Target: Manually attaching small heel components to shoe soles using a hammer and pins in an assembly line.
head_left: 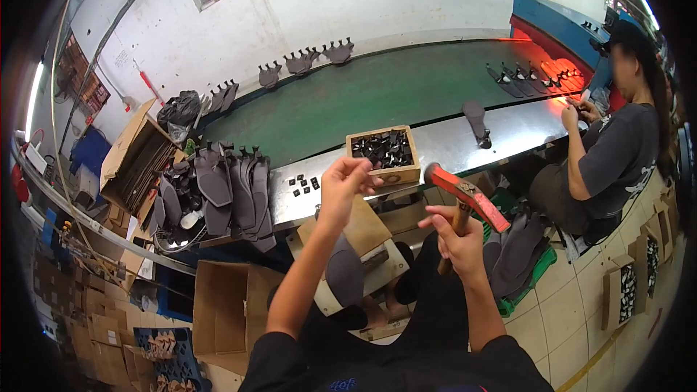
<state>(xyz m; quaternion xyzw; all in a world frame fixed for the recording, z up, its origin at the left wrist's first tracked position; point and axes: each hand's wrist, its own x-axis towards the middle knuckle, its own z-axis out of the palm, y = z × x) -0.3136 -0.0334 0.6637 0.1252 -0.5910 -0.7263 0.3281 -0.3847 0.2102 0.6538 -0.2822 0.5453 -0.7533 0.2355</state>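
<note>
My right hand (462, 241) grips a hammer (481, 205) by its wooden handle, with the red head raised and the index finger stretched along toward the left. My left hand (347, 183) is at the near side of a wooden box (398, 176) full of small black pieces (382, 149). Its fingertips are pinched together; whatever they hold is too small to make out. Below and between my hands stands a wooden block (370, 229) on a pale stand, with a dark grey sole (344, 272) leaning there. Several loose black pieces (303, 186) lie on the metal ledge.
Grey soles (214, 189) are heaped at left on the ledge (443, 141). Beyond runs a green conveyor belt (392, 91) carrying soles. One sole (475, 120) lies on the ledge. A green crate (508, 303) stands right, a carton (221, 316) left. A co-worker (617, 145) sits at right.
</note>
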